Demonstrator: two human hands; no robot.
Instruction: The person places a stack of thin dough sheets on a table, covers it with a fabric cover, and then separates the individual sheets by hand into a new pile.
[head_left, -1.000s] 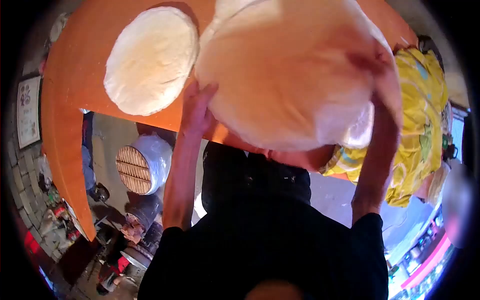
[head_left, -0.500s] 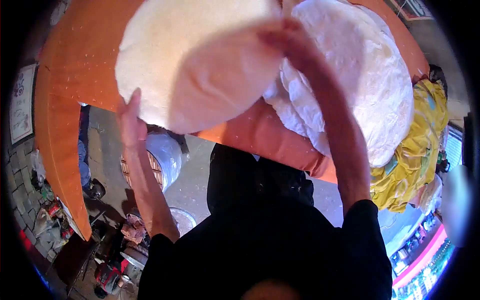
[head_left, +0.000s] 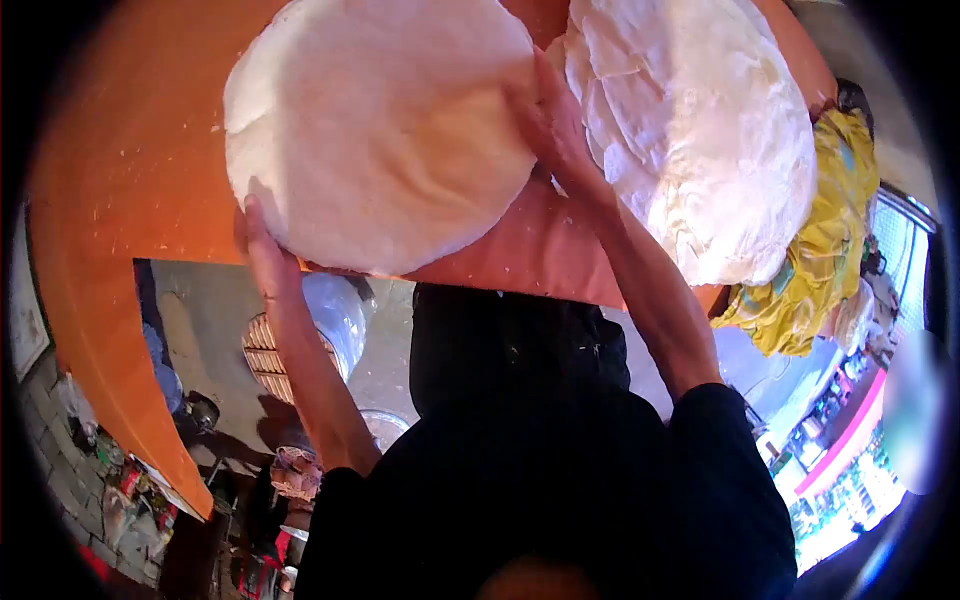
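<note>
A round, thin, pale sheet of flatbread (head_left: 370, 130) lies almost flat on the orange-covered table (head_left: 130, 190), with a few soft wrinkles on its right half. At its lower left rim is my left hand (head_left: 272, 262), thumb stretched out along the edge and the other fingers partly hidden. My right hand (head_left: 560, 135) rests at the sheet's right rim, fingers extended and slightly blurred. Just right of that hand lies a pile of crumpled, folded flatbread sheets (head_left: 710, 140).
A yellow patterned cloth (head_left: 815, 240) hangs at the table's right end. Below the near edge stand a slatted round basket (head_left: 275, 355) and a plastic-wrapped container (head_left: 340, 315). Assorted items clutter the floor at lower left.
The raised right part of the sheet has come down onto the table. My right hand has moved down and slightly left with it; my left hand stays at the lower left rim.
</note>
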